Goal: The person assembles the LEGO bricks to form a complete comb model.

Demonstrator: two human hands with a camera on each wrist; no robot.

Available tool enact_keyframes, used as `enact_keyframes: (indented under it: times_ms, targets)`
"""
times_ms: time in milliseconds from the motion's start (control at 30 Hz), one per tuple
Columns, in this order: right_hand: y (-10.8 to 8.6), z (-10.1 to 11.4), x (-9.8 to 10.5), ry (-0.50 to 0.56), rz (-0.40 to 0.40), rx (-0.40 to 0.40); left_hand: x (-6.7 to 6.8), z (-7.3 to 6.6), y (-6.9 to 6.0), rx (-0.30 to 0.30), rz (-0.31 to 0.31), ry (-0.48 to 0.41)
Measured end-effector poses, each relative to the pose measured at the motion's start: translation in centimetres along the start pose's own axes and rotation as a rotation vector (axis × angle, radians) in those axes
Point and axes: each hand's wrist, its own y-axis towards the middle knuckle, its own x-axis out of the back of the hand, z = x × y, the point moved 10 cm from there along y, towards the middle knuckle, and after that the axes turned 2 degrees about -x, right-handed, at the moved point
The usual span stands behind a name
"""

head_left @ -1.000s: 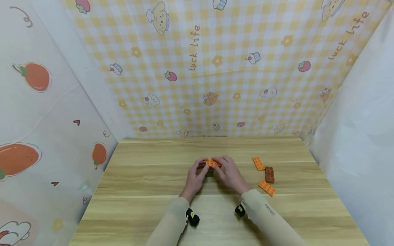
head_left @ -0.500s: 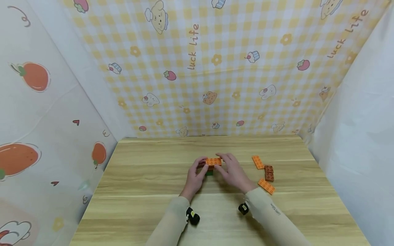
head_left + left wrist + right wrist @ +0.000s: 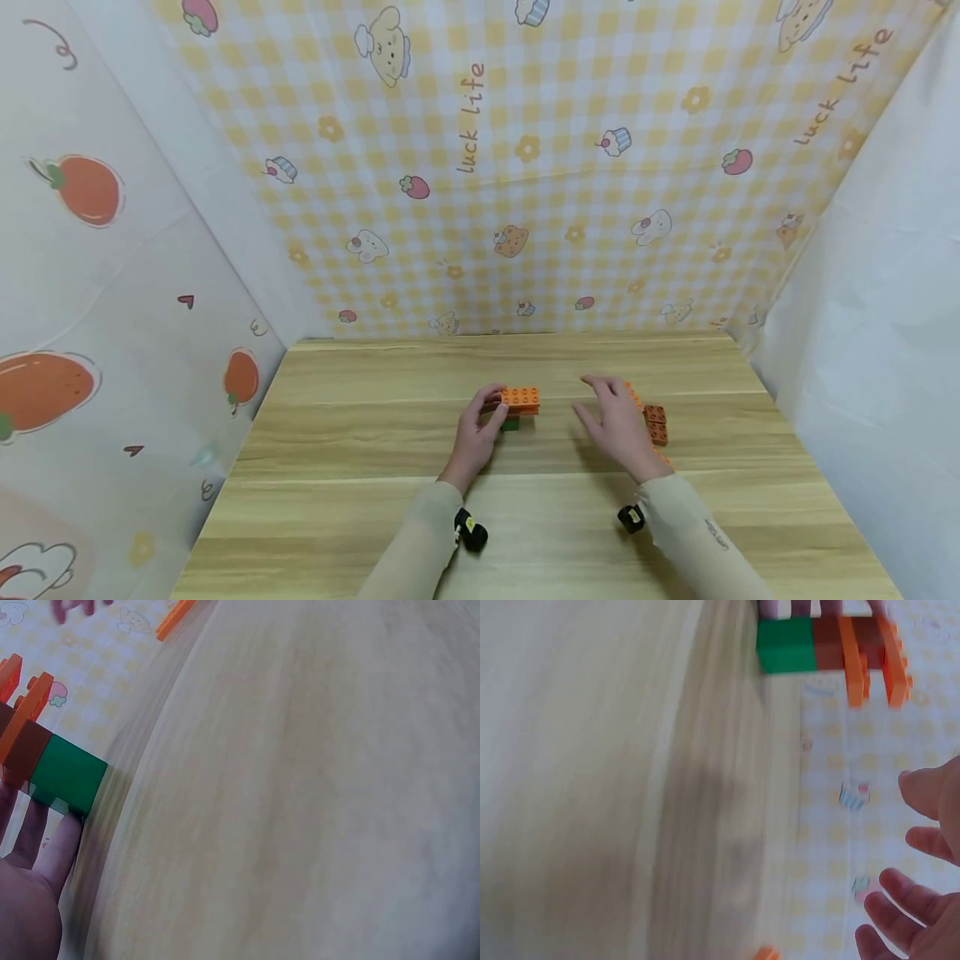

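A stack of toy building bricks stands on the wooden table, with a green brick at the bottom. Above it come a brown brick, an orange plate, another brown brick and a top orange plate. Both orange plates overhang towards the right. My left hand holds the stack from its left side, thumb in front and fingers behind. Away to the right, my right hand hovers with fingers spread and holds nothing. It partly covers the loose orange plates.
Two brown bricks lie right of my right hand, between the two loose orange plates. A patterned yellow-checked cloth hangs at the table's back edge. White sheets stand at the sides. A small black camera sits on each wrist.
My right hand has let go of the stack and moved right, towards the loose bricks. My left hand stays on the stack, which has not visibly moved.
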Motion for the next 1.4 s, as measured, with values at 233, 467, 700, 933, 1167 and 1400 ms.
enact_keyframes:
  times_ms: [233,467,700,933,1167,1400]
  targets:
    - [-1.5,-3.7,1.3,-0.064,-0.009,-0.058,0.0,0.0,-0.1,-0.006,-0.010,-0.017]
    - [-2.6,-6.5,2.3,-0.037,0.025,-0.160,0.0,0.0,-0.1,-0.008,0.011,-0.004]
    - [-3.8,-8.6,2.9,-0.030,0.068,-0.256,0.0,0.0,-0.1,-0.007,0.019,0.001]
    - [-4.8,-10.5,2.7,-0.073,0.119,-0.350,0.1,0.0,-0.1,0.008,-0.004,-0.014]
    - [-5.3,-11.8,2.2,-0.141,0.189,-0.404,0.1,0.0,-0.1,0.011,-0.013,-0.014]
    - [-5.4,-12.3,2.1,-0.170,0.245,-0.455,0.1,-0.1,-0.1,0.003,-0.001,-0.011]
